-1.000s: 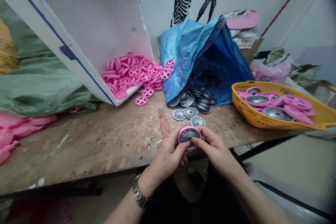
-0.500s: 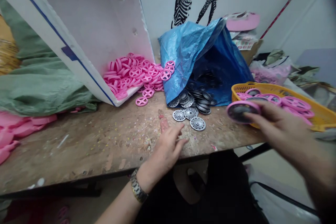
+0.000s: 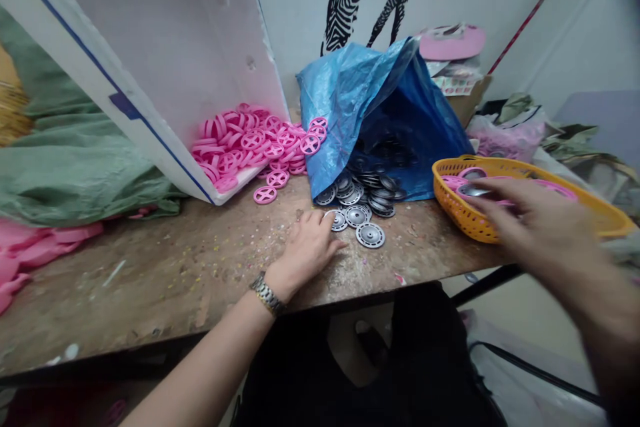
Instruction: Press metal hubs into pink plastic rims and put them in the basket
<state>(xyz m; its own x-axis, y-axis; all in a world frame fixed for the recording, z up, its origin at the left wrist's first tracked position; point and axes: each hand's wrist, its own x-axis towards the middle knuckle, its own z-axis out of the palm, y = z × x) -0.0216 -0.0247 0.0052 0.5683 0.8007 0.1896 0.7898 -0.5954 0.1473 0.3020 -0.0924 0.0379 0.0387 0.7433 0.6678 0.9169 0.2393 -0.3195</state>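
Observation:
My left hand [image 3: 311,244] is on the worktable, fingers stretched out and apart, with a fingertip at the edge of a silver wheel disc [image 3: 338,221]. Two more silver discs, one of them a slotted disc [image 3: 371,235], lie close by, in front of a heap of them spilling from a blue bag [image 3: 345,90]. Over the yellow basket [image 3: 465,221], my right hand [image 3: 537,220], blurred, pinches a pink toy wheel with a silver face [image 3: 473,190]. Other pink wheels lie in the basket, partly hidden by this hand.
A white foam box [image 3: 200,33] stands on its side at the left, pink spoked rings [image 3: 245,140] spilling out of it. Green cloth [image 3: 80,147] and pink parts [image 3: 45,247] lie farther left. The table's front edge [image 3: 345,307] runs above my lap.
My right hand has carried the pink wheel over and down into the yellow basket. My left hand has moved forward to the silver discs. The view has shifted slightly.

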